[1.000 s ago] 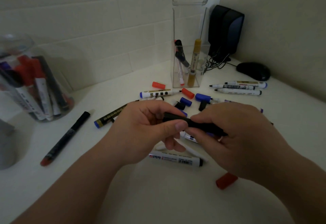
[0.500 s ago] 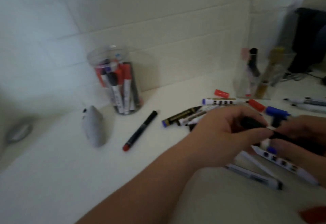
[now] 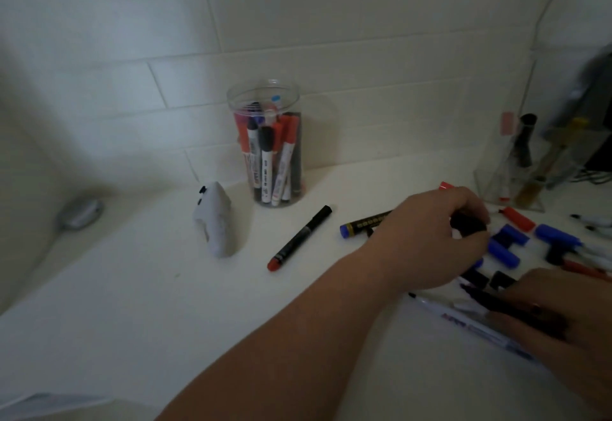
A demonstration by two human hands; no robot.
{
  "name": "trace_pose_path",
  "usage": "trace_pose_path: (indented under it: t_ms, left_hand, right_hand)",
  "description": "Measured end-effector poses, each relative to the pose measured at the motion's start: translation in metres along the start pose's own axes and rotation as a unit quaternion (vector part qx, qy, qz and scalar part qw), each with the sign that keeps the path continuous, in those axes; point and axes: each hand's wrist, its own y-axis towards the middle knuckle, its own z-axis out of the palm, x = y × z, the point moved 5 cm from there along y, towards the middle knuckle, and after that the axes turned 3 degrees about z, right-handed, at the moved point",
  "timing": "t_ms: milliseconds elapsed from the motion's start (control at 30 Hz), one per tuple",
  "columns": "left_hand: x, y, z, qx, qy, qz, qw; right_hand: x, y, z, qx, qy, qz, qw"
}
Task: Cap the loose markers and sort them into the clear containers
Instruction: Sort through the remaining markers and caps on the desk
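My left hand [image 3: 437, 238] pinches a short black cap [image 3: 468, 224] over the pile of loose pieces. At the lower right, my right hand [image 3: 563, 314] grips a black marker [image 3: 496, 303] whose bare tip points left, apart from the cap. A round clear jar [image 3: 265, 145] by the wall holds several capped markers. A tall square clear container [image 3: 510, 172] at the right holds a few more. Loose blue caps [image 3: 503, 250], a red cap [image 3: 517, 218] and a white marker [image 3: 463, 321] lie around my hands.
A black marker with a red end [image 3: 299, 238] lies alone left of my hands. A dark marker with a blue cap [image 3: 362, 224] lies partly under my left hand. A pale grey object [image 3: 215, 218] stands beside the jar. A silver object [image 3: 81, 213] sits far left.
The view has swung left. My hands, which held the black marker together, have come apart: the left now has the cap, the right has the marker lower down.
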Motion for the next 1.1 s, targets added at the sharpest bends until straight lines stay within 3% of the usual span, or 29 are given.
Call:
trace_pose_path:
  t_ms: [67,167,367,633,833,933,1100]
  left_hand:
    - [0.001,-0.001,0.005,0.021,0.012,0.002,1.0]
    - [0.0,-0.002,0.01,0.039,0.019,-0.002,0.999]
    - [-0.002,-0.004,0.02,0.069,0.058,-0.001,0.996]
    - [-0.003,-0.004,0.021,0.067,0.062,-0.01,0.996]
    - [-0.001,-0.004,0.022,0.083,0.095,0.001,0.992]
    - [0.007,0.0,0.02,0.056,0.109,-0.003,0.992]
    - [0.014,0.008,-0.004,-0.06,0.096,-0.046,0.993]
  right_hand:
    - [0.084,-0.04,-0.058,-0.056,-0.065,-0.057,0.995]
    - [0.23,-0.113,-0.153,-0.008,-0.044,-0.032,0.998]
    - [0.25,-0.123,-0.165,-0.011,-0.085,-0.028,0.996]
    - [0.244,-0.121,-0.166,-0.108,-0.055,-0.066,0.99]
    - [0.255,-0.128,-0.176,-0.112,-0.028,-0.08,0.99]
    - [0.268,-0.139,-0.186,-0.09,-0.019,-0.108,0.99]
    - [0.286,-0.153,-0.173,0.03,-0.104,-0.186,0.977]
